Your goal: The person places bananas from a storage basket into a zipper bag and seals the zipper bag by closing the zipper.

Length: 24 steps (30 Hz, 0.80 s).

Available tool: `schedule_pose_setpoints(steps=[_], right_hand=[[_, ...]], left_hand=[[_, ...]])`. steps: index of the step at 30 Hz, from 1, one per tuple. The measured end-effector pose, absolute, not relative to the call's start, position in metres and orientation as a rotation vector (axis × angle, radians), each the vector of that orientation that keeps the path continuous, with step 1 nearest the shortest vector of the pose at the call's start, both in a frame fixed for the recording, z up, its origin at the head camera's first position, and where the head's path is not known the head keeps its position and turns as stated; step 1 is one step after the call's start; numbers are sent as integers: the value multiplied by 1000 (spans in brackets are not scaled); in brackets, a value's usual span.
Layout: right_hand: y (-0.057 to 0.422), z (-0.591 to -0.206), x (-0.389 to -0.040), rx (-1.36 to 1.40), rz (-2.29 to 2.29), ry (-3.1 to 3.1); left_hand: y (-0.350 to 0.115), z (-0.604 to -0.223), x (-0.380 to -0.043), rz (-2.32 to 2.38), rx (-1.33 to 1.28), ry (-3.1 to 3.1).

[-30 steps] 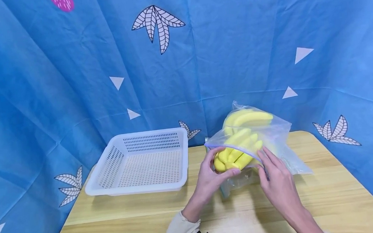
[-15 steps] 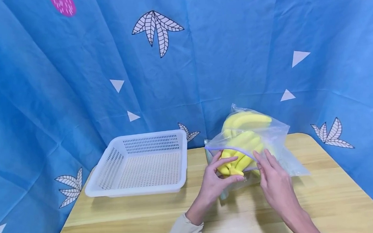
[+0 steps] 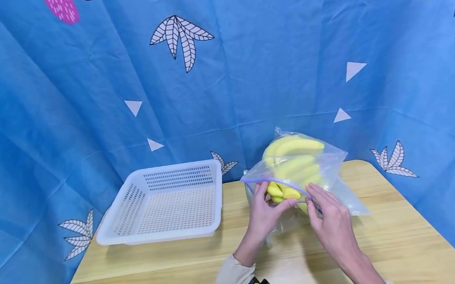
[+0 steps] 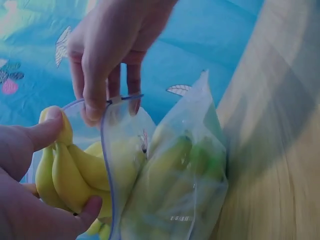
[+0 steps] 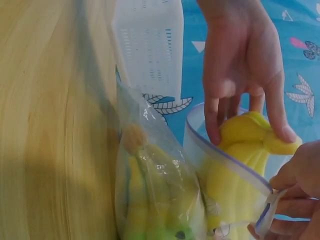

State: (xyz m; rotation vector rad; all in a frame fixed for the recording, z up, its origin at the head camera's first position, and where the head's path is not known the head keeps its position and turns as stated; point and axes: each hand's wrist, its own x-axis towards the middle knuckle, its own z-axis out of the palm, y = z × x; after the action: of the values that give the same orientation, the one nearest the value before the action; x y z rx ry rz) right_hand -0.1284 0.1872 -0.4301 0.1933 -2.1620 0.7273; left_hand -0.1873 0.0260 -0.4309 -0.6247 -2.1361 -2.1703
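Observation:
My left hand (image 3: 264, 213) grips the stem end of a yellow banana bunch (image 3: 276, 191), thumb on one side and fingers on the other. The bunch lies mostly inside a clear zip bag (image 3: 332, 164), with its stem end at the mouth. My right hand (image 3: 333, 224) pinches the bag's purple zip rim (image 3: 288, 184) and keeps the mouth spread. In the left wrist view, the fingers of my right hand (image 4: 112, 65) come down over that rim. A second clear bag (image 4: 172, 185) with greenish-yellow bananas stands against the held one.
A white perforated plastic basket (image 3: 178, 208) stands on the left of the wooden table (image 3: 173, 271), nothing in it. Behind the table hangs a blue patterned cloth (image 3: 277, 60). The table's rounded far right corner (image 3: 363, 165) lies just beyond the bags.
The banana bunch has gone deeper into the bag, pushed by my left hand, so less of it sticks out. My right hand stays at the rim. The head view has shifted slightly right.

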Motion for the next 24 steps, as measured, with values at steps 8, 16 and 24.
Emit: schedule_pose_setpoints(steps=[8, 16, 24], right_hand=[[192, -430, -128, 167, 775, -2134], [189, -430, -128, 234, 764, -2139], [194, -427, -128, 270, 767, -2102]], left_hand=[[40, -439, -199, -2419, -607, -1952], [50, -438, -218, -2288, -673, -2026], [45, -433, -233, -2114, -884, -2238]])
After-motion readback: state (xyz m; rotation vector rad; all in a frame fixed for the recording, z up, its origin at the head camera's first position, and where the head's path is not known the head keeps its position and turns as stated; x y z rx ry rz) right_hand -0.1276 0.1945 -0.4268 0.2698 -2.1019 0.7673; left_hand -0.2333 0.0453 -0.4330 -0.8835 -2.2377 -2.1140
